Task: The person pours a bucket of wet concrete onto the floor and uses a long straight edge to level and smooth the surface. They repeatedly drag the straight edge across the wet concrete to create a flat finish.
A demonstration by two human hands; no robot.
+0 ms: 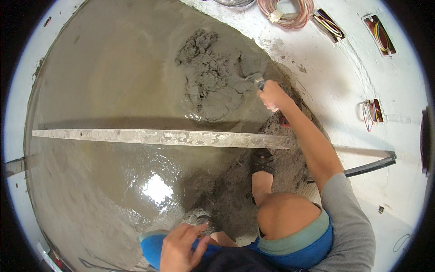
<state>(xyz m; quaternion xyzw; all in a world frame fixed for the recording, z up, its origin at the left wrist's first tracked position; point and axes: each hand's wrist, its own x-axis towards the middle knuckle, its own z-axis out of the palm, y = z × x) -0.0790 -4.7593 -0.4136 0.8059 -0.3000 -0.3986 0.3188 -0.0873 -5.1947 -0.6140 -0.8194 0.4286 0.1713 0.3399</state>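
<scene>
My right hand (273, 96) is wrapped round the handle of a trowel (258, 80), arm stretched forward. Its metal neck reaches the edge of a lumpy heap of wet grey mortar (210, 79); the blade is mostly hidden there. Behind the heap and to its left spreads smooth wet screed (113, 59). Across the floor, nearer me than the heap, lies a long mortar-spotted straightedge (149, 136). My left hand (181, 247) hovers by my left knee, fingers loosely apart with nothing visible in them.
Coiled cable (290, 16) lies by the white wall at the far right. Wall boxes with loose wires (379, 35) open in that wall. A dark strip (371, 165) juts out on the right. Rough dry mortar (294, 167) surrounds my sandalled right foot (262, 165).
</scene>
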